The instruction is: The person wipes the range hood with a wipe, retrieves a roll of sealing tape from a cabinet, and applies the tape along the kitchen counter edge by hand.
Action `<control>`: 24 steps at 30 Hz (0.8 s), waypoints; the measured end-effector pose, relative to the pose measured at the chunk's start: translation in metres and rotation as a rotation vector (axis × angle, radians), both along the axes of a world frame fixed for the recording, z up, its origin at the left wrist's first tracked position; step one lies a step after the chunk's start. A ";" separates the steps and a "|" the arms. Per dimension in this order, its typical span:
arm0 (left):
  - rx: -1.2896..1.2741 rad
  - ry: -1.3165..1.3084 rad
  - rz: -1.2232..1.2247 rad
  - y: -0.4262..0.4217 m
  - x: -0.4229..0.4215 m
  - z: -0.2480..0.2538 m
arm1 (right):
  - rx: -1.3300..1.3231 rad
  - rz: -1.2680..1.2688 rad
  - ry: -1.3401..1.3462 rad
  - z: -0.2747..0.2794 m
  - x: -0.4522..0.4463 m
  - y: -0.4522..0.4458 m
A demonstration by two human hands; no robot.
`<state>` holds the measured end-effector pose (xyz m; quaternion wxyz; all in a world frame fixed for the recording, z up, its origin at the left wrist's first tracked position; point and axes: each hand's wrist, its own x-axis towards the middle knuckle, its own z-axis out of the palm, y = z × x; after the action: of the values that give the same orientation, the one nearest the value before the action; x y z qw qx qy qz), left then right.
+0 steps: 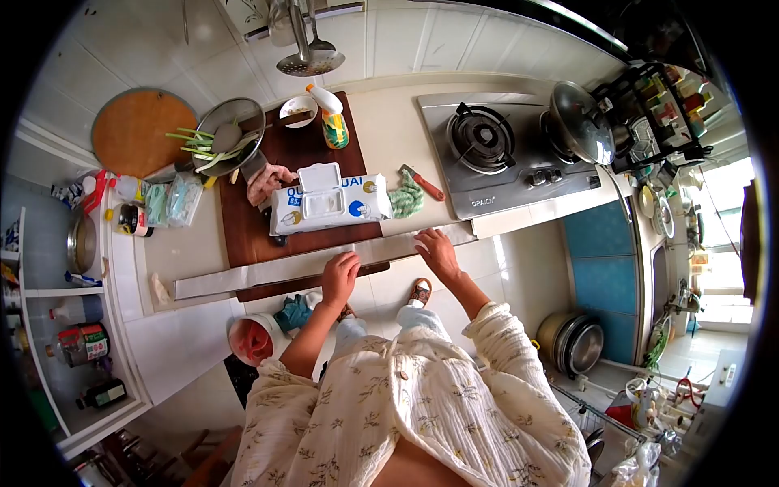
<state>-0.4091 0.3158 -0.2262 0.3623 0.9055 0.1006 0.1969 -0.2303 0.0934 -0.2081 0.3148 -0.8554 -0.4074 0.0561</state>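
Note:
A long, flat, pale silvery strip (243,277) lies along the front edge of the counter, partly over a dark red-brown board (243,230). My left hand (339,280) is closed at the strip's near edge, its fingers curled together. Further along, my right hand (440,256) grips the same edge with bent fingers and the thumb. Just behind the strip rests a white pack of wipes (361,200) with its lid raised. Beside the pack are a green-and-white cloth (406,199), a red-handled tool (428,187) and a pinkish rag (268,183).
A gas stove (519,183) with a lidded pan stands to the right. At the back are a yellow spray bottle (334,130), a small bowl (299,105) and a pan with green onions (217,162). Below the counter stands a bin (241,329); stacked pots (560,337) sit right.

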 end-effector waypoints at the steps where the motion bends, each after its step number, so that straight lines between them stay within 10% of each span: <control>1: 0.028 0.042 -0.044 0.003 -0.002 -0.001 | -0.034 0.001 -0.015 -0.002 0.002 0.001; 24: 0.098 0.103 -0.097 -0.005 0.005 -0.009 | -0.104 0.280 -0.062 -0.013 -0.021 0.024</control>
<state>-0.4043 0.3113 -0.2355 0.3211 0.9348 0.0653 0.1369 -0.2512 0.1171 -0.2208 0.2464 -0.8068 -0.5287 0.0940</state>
